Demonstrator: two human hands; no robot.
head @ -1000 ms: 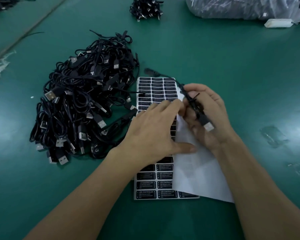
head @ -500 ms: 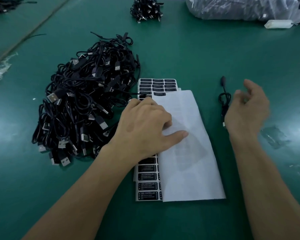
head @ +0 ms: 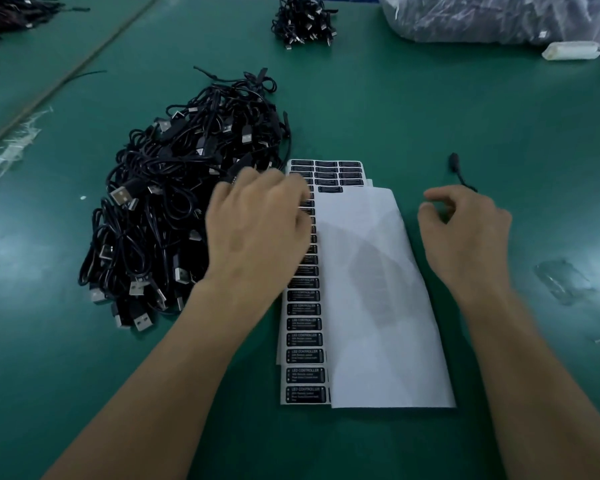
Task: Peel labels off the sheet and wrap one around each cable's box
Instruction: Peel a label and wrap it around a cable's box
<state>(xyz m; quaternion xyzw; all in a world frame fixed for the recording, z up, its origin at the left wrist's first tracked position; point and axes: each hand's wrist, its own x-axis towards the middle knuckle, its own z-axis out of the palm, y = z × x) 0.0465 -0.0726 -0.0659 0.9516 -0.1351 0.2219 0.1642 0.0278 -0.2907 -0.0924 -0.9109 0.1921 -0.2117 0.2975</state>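
Left hand (head: 257,233) blurred, over left edge of label sheet (head: 303,327), beside cable pile (head: 174,216); its grip cannot be told; right hand (head: 465,237) loosely curled, empty, near a lone cable (head: 459,173); white backing paper (head: 378,289) covers the sheet's right side; green table (head: 430,109); plastic bag (head: 499,19) at far edge.
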